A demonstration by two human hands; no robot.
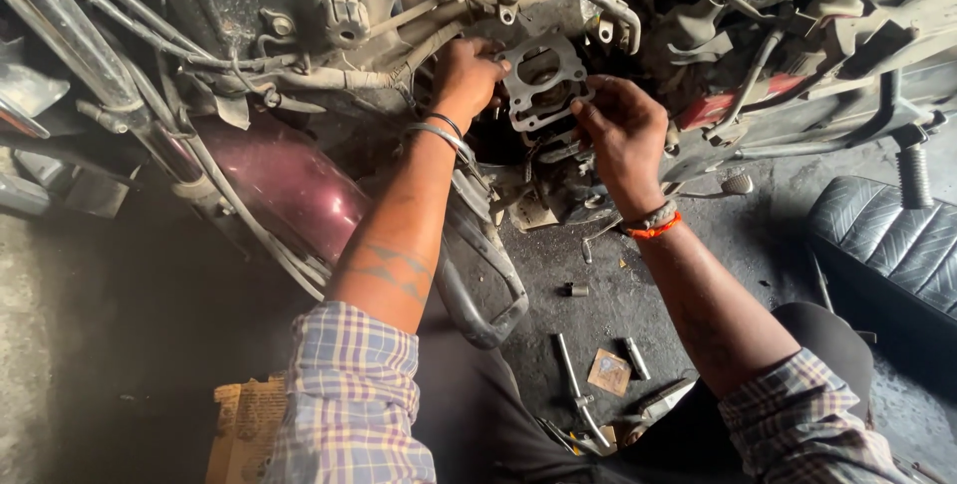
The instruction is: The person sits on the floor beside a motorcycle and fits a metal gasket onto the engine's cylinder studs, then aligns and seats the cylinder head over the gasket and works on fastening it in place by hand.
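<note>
**Both hands on a gasket at the engine**

Against the grimy grey engine block [558, 145] of a motorcycle lying on its side, a thin flat grey metal gasket [541, 80], with a large round hole in its middle and small holes at its corners, is held between two hands. The left hand [467, 70] grips the gasket's left edge, its fingers curled together over the edge; two silver bangles sit on that wrist. The right hand [623, 130] pinches the gasket's lower right edge between thumb and fingertips; an orange and grey thread band circles that wrist. Both forearms come out of rolled sleeves of a pale checked shirt.

Left of the engine lies the maroon rounded fuel tank [299, 185], with a bent grey steel guard tube [483, 285] running beneath the left forearm. On the dark oily concrete floor [638, 285] near the person's knees lie a slim steel socket wrench [573, 384], a short steel socket [576, 290] and a small square of brown card [608, 372]. Well apart, at the right edge, rests a black quilted seat [887, 240].
</note>
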